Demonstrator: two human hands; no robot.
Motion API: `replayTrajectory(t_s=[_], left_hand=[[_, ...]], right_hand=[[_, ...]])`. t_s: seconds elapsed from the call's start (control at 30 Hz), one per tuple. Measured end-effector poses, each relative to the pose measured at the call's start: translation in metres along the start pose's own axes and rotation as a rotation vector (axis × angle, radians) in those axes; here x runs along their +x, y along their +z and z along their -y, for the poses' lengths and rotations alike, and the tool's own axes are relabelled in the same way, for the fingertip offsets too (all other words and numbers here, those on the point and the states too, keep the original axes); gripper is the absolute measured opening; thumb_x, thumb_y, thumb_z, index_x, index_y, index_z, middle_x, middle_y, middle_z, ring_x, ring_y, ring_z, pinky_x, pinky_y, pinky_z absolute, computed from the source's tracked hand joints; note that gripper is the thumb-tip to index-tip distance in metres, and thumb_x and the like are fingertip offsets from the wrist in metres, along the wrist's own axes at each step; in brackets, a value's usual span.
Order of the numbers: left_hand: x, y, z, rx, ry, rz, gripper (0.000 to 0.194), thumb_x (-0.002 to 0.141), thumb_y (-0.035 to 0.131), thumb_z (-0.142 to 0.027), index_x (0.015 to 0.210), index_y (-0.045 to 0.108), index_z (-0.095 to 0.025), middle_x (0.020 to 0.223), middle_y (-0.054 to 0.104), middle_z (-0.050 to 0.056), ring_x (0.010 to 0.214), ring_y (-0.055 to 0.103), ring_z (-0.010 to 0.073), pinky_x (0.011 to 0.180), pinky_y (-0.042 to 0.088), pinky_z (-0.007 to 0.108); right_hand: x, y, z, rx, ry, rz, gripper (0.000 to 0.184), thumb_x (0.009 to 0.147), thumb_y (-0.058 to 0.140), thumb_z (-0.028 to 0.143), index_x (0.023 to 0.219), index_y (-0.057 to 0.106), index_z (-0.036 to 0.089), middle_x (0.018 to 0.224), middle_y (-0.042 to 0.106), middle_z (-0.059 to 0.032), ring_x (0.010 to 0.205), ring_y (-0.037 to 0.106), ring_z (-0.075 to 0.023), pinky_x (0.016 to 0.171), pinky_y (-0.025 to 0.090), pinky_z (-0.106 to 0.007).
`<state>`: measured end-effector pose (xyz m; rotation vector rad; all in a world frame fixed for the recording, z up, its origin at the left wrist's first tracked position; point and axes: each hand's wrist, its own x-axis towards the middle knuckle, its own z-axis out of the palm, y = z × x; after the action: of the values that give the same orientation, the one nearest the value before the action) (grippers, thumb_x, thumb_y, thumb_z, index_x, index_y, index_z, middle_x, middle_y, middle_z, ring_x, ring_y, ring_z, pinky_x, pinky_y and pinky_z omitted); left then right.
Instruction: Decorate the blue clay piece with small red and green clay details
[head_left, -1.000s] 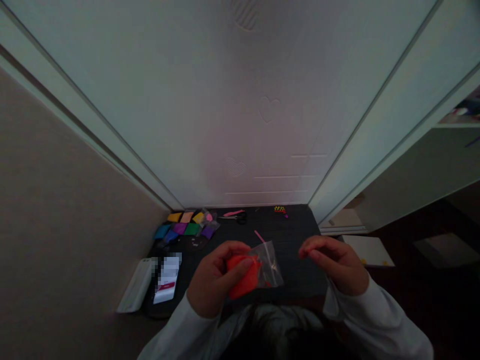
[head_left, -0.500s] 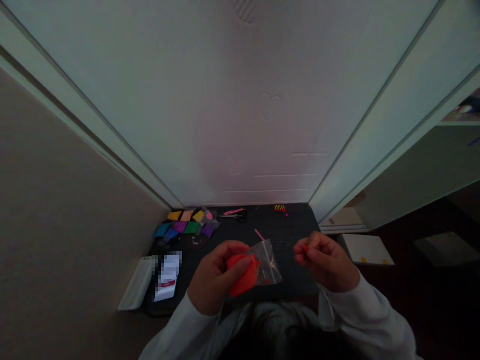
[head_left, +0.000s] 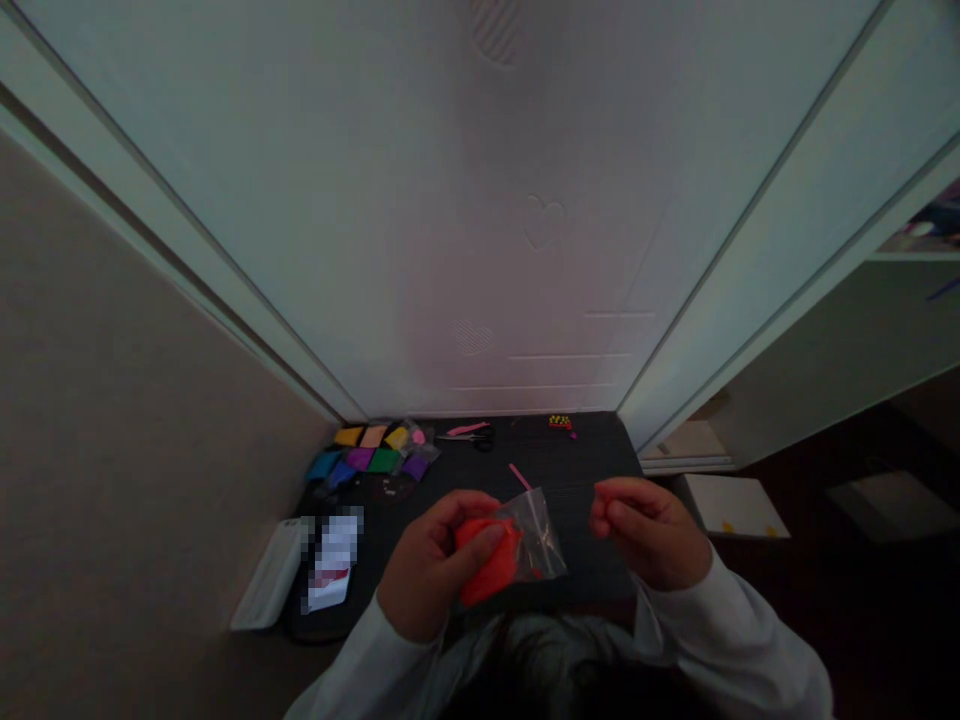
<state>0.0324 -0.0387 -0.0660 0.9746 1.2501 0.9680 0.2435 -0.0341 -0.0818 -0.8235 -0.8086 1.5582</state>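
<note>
My left hand (head_left: 439, 560) is closed around a clear zip bag (head_left: 546, 545) that holds a lump of orange-red modelling clay (head_left: 491, 572). The thumb presses on the bag's front, and its loose clear end points right. To the right, above the table's edge, my right hand (head_left: 649, 530) is closed in a pinch. A small bit of red clay was visible between those fingertips half a second ago; now the fingers mostly cover it. Beyond the bag, a thin pink stick (head_left: 519, 476) lies on the dark table (head_left: 592, 460).
Several bags of coloured clay (head_left: 384, 460) lie at the table's back left, beside scissors (head_left: 472, 436). A small yellow-and-red piece (head_left: 559, 422) sits near the white panel (head_left: 480, 250) behind. A phone (head_left: 334, 560) with a blurred screen and a white box (head_left: 270, 575) are at left.
The fingers of my right hand have closed further over the small red bit. My left hand keeps its grip on the bag. The whole view has shifted slightly.
</note>
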Motion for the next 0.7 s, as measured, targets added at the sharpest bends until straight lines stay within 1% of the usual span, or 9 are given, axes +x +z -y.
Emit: replayTrajectory(t_s=[0.1,0.23,0.33,0.4,0.5,0.53,0.63,0.7], left_hand=[[-0.001,-0.001,-0.001,0.007,-0.001,-0.021,0.022,0.062,0.069,-0.027,0.079,0.061,-0.016,0.066,0.065,0.002,0.055,0.057,0.0137,0.051,0.043,0.023],[-0.004,-0.003,-0.003,0.005,-0.01,-0.055,0.024,0.061,0.069,-0.028,0.079,0.061,-0.015,0.066,0.065,0.002,0.055,0.057,0.0138,0.05,0.043,0.023],[-0.007,-0.004,-0.001,-0.011,-0.029,-0.077,0.025,0.059,0.071,-0.029,0.078,0.061,-0.015,0.066,0.065,0.002,0.055,0.058,0.0137,0.05,0.044,0.023],[-0.007,-0.006,0.002,-0.06,-0.032,-0.107,0.027,0.059,0.071,-0.029,0.081,0.061,-0.016,0.069,0.066,0.002,0.056,0.059,0.0139,0.051,0.045,0.023],[-0.002,-0.011,0.007,-0.194,-0.007,-0.187,0.036,0.06,0.072,-0.027,0.092,0.059,-0.018,0.074,0.065,0.001,0.058,0.061,0.0137,0.051,0.048,0.023],[0.001,-0.013,0.009,-0.244,-0.007,-0.207,0.039,0.06,0.072,-0.026,0.095,0.058,-0.018,0.074,0.064,0.001,0.056,0.061,0.0129,0.047,0.048,0.022],[0.008,-0.022,0.015,-0.385,-0.061,-0.234,0.038,0.063,0.069,-0.02,0.099,0.056,-0.019,0.071,0.063,-0.001,0.046,0.057,0.01,0.033,0.041,0.016],[0.01,-0.028,0.02,-0.476,-0.111,-0.241,0.036,0.065,0.066,-0.014,0.099,0.055,-0.019,0.075,0.063,0.0,0.045,0.056,0.0089,0.03,0.04,0.014]], right_hand=[[0.0,0.0,-0.002,-0.003,0.013,-0.009,0.019,0.058,0.075,0.032,0.07,0.066,0.02,0.055,0.064,0.0005,0.044,0.057,-0.0095,0.043,0.046,-0.022],[0.001,0.0,-0.003,-0.019,0.031,0.003,0.026,0.057,0.074,0.04,0.065,0.062,0.018,0.047,0.058,0.0027,0.034,0.049,-0.0077,0.035,0.04,-0.022],[0.001,-0.001,-0.008,-0.048,0.025,-0.011,0.031,0.053,0.075,0.043,0.061,0.059,0.018,0.046,0.056,0.0035,0.034,0.046,-0.0069,0.036,0.037,-0.022],[0.002,-0.005,-0.014,-0.088,0.029,-0.032,0.03,0.053,0.076,0.04,0.062,0.059,0.017,0.047,0.057,0.0036,0.038,0.048,-0.0072,0.039,0.038,-0.022],[0.004,-0.017,-0.027,-0.17,0.072,-0.075,0.024,0.059,0.075,0.031,0.071,0.061,0.016,0.054,0.06,0.0027,0.047,0.053,-0.0077,0.048,0.043,-0.023],[0.005,-0.023,-0.033,-0.196,0.098,-0.09,0.022,0.062,0.073,0.029,0.074,0.061,0.015,0.058,0.062,0.0022,0.05,0.055,-0.0076,0.051,0.044,-0.023],[0.008,-0.038,-0.051,-0.259,0.197,-0.129,0.016,0.074,0.063,0.026,0.083,0.059,0.013,0.073,0.062,0.0004,0.061,0.058,-0.0085,0.061,0.048,-0.025],[0.007,-0.045,-0.063,-0.291,0.269,-0.156,0.019,0.082,0.053,0.027,0.094,0.056,0.012,0.087,0.061,-0.0022,0.072,0.059,-0.0112,0.066,0.05,-0.03]])
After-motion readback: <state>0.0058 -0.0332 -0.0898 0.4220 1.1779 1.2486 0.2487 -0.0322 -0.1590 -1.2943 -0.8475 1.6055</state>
